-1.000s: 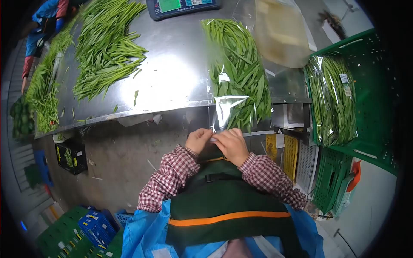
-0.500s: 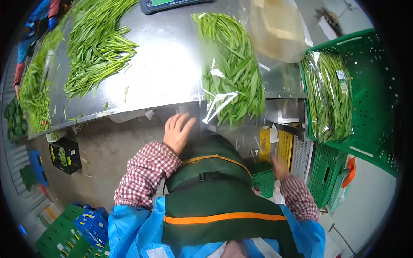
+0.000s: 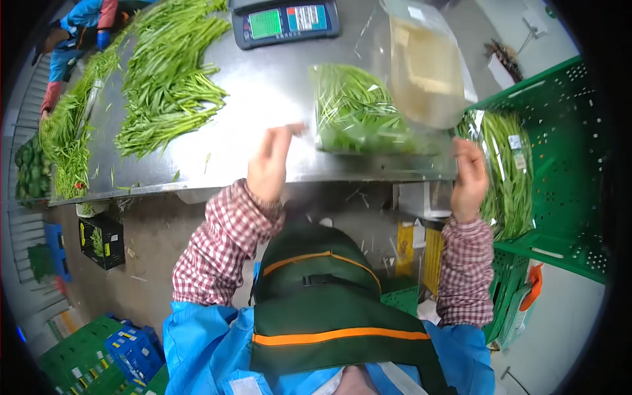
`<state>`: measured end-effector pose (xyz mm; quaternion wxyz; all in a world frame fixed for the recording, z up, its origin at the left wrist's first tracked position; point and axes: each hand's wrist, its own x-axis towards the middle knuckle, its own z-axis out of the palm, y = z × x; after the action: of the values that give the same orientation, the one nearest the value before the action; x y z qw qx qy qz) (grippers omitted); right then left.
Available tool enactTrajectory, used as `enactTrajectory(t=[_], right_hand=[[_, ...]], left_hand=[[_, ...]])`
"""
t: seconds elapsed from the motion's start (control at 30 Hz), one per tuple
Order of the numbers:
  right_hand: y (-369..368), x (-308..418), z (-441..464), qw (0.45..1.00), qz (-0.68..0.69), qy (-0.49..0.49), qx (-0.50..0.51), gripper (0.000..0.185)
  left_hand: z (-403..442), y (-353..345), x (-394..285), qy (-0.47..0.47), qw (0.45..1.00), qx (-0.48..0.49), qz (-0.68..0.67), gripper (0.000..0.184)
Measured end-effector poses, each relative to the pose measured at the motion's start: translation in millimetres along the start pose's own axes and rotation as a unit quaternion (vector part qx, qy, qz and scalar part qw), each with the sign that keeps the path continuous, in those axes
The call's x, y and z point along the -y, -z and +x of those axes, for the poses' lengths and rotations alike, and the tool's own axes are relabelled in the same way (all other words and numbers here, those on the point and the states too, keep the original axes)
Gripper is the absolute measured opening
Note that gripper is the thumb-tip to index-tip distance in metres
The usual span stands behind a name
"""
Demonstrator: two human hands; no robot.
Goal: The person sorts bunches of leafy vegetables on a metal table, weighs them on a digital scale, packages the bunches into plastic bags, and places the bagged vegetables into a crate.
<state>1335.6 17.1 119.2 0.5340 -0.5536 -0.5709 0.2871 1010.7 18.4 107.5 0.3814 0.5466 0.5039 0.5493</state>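
A clear plastic bag of long leafy greens (image 3: 359, 108) lies on the metal table, its near edge blurred by motion. At the bag's left corner is my left hand (image 3: 268, 161), its thumb and fingers pinched together on the film. My right hand (image 3: 469, 176) is raised at the right end of the bag's near edge, its fingers curled closed on the film there, though blur softens the grip. The leaf ends look folded up toward the bag's middle.
Loose greens (image 3: 171, 85) spread over the table's (image 3: 263, 85) left side. A digital scale (image 3: 286, 25) stands at the back, beside a stack of plastic bags (image 3: 428, 72). On the right, a green crate (image 3: 566, 164) holds bagged greens (image 3: 507, 171). Another person's sleeve (image 3: 56, 92) shows far left.
Both hands have risen from beside my body to the bag's near corners. The bag's overhanging leafy end has come up onto the table. The view has tilted, showing more of the scale.
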Motion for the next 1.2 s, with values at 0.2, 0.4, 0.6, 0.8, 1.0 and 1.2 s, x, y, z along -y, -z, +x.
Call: enactTrajectory(t=[0.2, 0.4, 0.6, 0.8, 1.0, 1.2], right_hand=[[-26.7, 134.8, 126.1, 0.977, 0.193, 0.083, 0.038, 0.018], [-34.1, 130.9, 221.2, 0.994, 0.027, 0.101, -0.026, 0.02], [-41.6, 149.9, 122.8, 0.981, 0.085, 0.145, -0.095, 0.025], [-64.4, -102.8, -66.4, 0.948, 0.042, -0.302, -0.093, 0.023], [-94.0, -60.3, -146.7, 0.957, -0.115, -0.103, 0.246, 0.061], [-111.3, -49.1, -151.1, 0.977, -0.055, 0.012, 0.207, 0.006]], left_hand=[[135.7, 9.0, -92.0, -0.17, 0.966, -0.135, -0.143, 0.026], [248.0, -3.4, -87.9, -0.192, 0.955, -0.219, -0.05, 0.024], [137.7, 17.4, -127.2, -0.213, 0.961, -0.108, -0.141, 0.024], [-25.1, 42.2, 127.7, 0.124, 0.979, -0.156, 0.038, 0.023], [-51.3, 63.2, 129.7, 0.091, 0.988, -0.111, 0.053, 0.018], [-78.9, 72.4, 123.5, 0.047, 0.981, -0.173, 0.074, 0.019]])
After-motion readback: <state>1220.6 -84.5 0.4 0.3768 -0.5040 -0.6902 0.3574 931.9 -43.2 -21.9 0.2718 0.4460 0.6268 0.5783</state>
